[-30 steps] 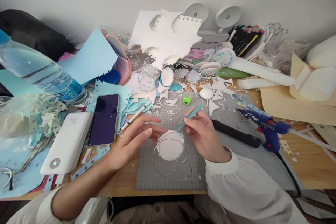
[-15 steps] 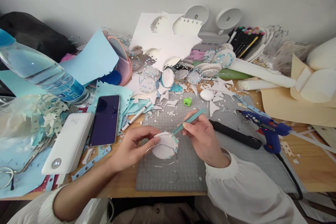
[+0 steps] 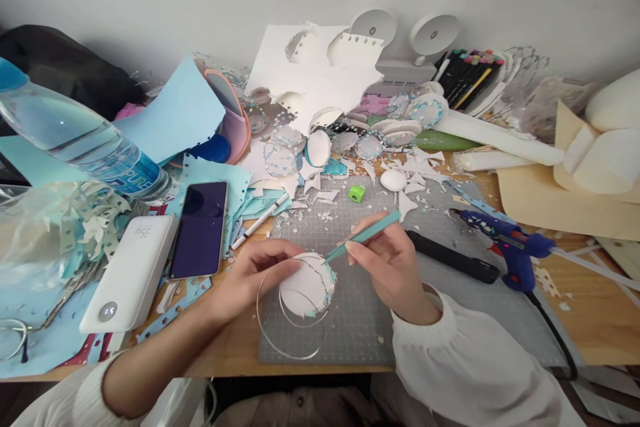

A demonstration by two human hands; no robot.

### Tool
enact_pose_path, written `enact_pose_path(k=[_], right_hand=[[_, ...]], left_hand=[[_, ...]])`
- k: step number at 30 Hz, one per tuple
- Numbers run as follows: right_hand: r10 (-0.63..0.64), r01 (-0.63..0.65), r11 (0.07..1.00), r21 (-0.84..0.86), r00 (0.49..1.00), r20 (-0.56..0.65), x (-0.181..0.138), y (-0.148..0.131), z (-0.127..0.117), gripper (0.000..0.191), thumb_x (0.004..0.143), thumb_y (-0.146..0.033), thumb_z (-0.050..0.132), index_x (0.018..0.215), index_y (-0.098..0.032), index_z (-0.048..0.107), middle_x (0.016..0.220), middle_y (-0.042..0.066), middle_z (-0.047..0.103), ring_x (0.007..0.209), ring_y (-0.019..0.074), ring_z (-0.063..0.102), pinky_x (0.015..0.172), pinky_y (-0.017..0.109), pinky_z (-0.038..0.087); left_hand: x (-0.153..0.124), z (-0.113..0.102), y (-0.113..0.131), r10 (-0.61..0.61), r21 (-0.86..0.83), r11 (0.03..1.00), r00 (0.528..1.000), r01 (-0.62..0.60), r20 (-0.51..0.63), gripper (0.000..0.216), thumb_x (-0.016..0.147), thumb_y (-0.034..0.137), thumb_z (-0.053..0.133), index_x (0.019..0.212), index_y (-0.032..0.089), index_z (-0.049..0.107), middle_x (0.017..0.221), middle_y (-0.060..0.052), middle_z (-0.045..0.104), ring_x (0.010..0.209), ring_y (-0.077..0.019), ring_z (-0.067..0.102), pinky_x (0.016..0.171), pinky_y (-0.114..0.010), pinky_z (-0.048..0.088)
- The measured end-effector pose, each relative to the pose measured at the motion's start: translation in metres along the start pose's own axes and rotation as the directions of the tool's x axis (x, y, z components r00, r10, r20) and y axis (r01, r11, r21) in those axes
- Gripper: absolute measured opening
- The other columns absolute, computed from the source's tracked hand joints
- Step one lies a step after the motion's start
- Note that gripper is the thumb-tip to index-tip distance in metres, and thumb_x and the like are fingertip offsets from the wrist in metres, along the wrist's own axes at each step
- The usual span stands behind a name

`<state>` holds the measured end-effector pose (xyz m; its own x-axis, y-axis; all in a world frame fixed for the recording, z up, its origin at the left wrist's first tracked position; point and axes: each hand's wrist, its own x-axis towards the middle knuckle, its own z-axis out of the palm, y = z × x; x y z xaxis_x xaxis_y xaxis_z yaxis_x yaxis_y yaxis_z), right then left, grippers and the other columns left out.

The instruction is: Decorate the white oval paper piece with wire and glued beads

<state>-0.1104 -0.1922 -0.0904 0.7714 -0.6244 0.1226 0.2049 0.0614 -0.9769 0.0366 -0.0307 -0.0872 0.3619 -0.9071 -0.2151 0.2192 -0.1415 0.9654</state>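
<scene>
My left hand (image 3: 260, 277) pinches a round white paper disc (image 3: 304, 287) at its left edge. Small blue and white bits line the disc's right rim. Thin wire loops (image 3: 287, 352) curl across the disc and below it, over the grey cutting mat (image 3: 357, 327). Between the thumb and fingers of my right hand (image 3: 387, 267) is a pair of teal tweezers (image 3: 367, 235). Their tips reach the disc's upper right edge; whether they grip a bit there is too small to tell.
A blue glue gun (image 3: 513, 243) and a black tool (image 3: 453, 257) lie to the right. A phone (image 3: 199, 230), white power bank (image 3: 127, 273) and water bottle (image 3: 85, 133) are at left. Paper scraps, a green sharpener (image 3: 357, 193) and finished-looking discs (image 3: 280, 157) lie behind the hands.
The disc has turned and shifted slightly left and down in my left hand, and the wire loops have swung left and lower. The tweezers have tilted a little flatter, their back end moving right.
</scene>
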Motion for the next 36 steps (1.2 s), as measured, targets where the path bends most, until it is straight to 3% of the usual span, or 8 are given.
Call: enact_pose_path(k=[5,11,17,21,25,29,36], right_hand=[[0.206,-0.215,0.952,0.216,0.977,0.064,0.007,-0.001,-0.001,0.017,0.077,-0.029,0.077,0.083,-0.024,0.062,0.070,-0.005,0.059,0.056,0.0088,0.054,0.055,0.024,0.046],[0.437,-0.433,0.819,0.377,0.896,0.078,0.010,0.001,-0.001,0.022,0.071,-0.028,0.080,0.081,-0.023,0.062,0.070,-0.006,0.056,0.058,0.0077,0.051,0.055,0.021,0.043],[0.503,-0.373,0.739,0.561,0.859,-0.092,0.022,0.005,-0.006,0.024,0.065,-0.023,0.082,0.073,-0.021,0.059,0.068,-0.007,0.053,0.058,0.0072,0.047,0.055,0.021,0.042],[0.484,-0.310,0.757,0.576,0.858,-0.174,0.028,0.004,-0.009,0.022,0.070,-0.030,0.076,0.068,-0.021,0.056,0.066,-0.004,0.055,0.061,0.0109,0.050,0.058,0.025,0.046],[0.422,-0.347,0.797,0.495,0.905,-0.046,0.024,0.002,-0.006,0.025,0.076,-0.038,0.069,0.068,-0.022,0.052,0.070,0.000,0.058,0.067,0.0149,0.055,0.064,0.029,0.048],[0.336,-0.360,0.855,0.374,0.933,0.129,0.017,0.004,0.000,0.021,0.082,-0.038,0.066,0.077,-0.023,0.053,0.063,-0.004,0.045,0.059,0.0130,0.046,0.057,0.028,0.042],[0.306,-0.393,0.909,0.137,0.855,0.419,0.007,0.014,0.000,0.027,0.090,-0.046,0.059,0.084,-0.021,0.053,0.058,-0.009,0.030,0.049,0.0076,0.025,0.047,0.024,0.021]], left_hand=[[0.000,-0.001,-0.004,-0.030,-0.105,0.994,1.000,0.031,0.005,0.019,0.083,0.035,0.072,0.087,0.017,0.078,0.084,-0.005,0.075,0.070,-0.0148,0.064,0.062,-0.023,0.048],[0.001,0.000,-0.004,-0.040,-0.108,0.994,0.999,0.036,-0.033,0.023,0.081,0.037,0.074,0.087,0.016,0.077,0.081,-0.006,0.075,0.067,-0.0163,0.064,0.063,-0.025,0.049],[0.000,0.001,-0.005,-0.035,-0.145,0.989,0.994,0.020,-0.099,0.026,0.078,0.040,0.077,0.085,0.016,0.075,0.072,-0.004,0.072,0.060,-0.0150,0.062,0.056,-0.024,0.047],[0.000,0.003,-0.004,-0.028,-0.136,0.991,0.987,0.006,-0.160,0.024,0.079,0.040,0.076,0.083,0.016,0.072,0.070,-0.003,0.069,0.058,-0.0128,0.059,0.053,-0.022,0.044],[0.004,0.004,-0.004,0.004,-0.135,0.990,0.977,-0.034,-0.214,0.024,0.081,0.038,0.075,0.085,0.015,0.070,0.070,-0.001,0.065,0.059,-0.0108,0.055,0.052,-0.020,0.042],[0.008,0.004,-0.005,0.025,-0.196,0.978,0.980,-0.065,-0.198,0.024,0.076,0.036,0.079,0.082,0.014,0.069,0.067,0.001,0.062,0.054,-0.0081,0.051,0.051,-0.019,0.042],[0.008,0.005,-0.006,0.023,-0.300,0.951,0.987,-0.070,-0.157,0.021,0.075,0.030,0.080,0.083,0.014,0.069,0.069,0.001,0.063,0.057,-0.0076,0.052,0.052,-0.018,0.041]])
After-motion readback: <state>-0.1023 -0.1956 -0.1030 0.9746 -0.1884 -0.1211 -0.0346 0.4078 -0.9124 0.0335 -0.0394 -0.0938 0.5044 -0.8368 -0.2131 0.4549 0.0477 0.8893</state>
